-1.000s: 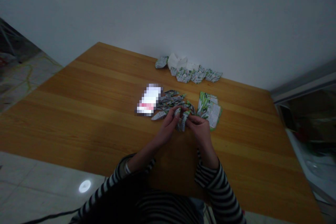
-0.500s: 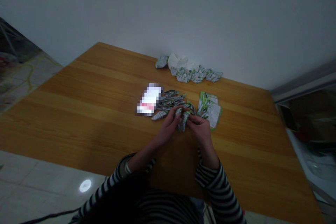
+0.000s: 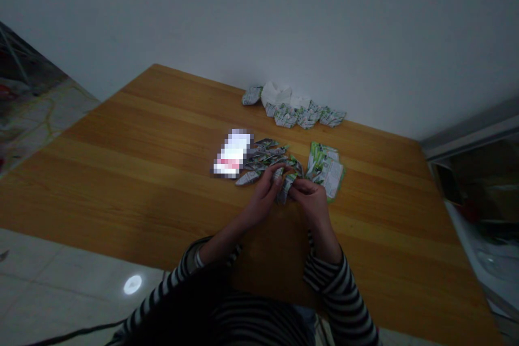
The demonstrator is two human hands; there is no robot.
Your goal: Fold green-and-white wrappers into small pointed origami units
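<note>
Both my hands meet over the middle of a wooden table. My left hand and my right hand pinch a small folded piece of green-and-white printed paper between their fingertips. Just beyond the hands lies a cluster of several similar folded paper pieces. A flat stack of the same printed paper sheets lies right of the hands. Both sleeves are black-and-white striped.
A lit phone lies left of the folded pieces. A row of folded paper shapes and crumpled white paper sits at the far table edge by the white wall. Tiled floor shows to the left; dark clutter stands right of the table.
My hands stay together on the folded paper with only small finger movements. The view has shifted slightly.
</note>
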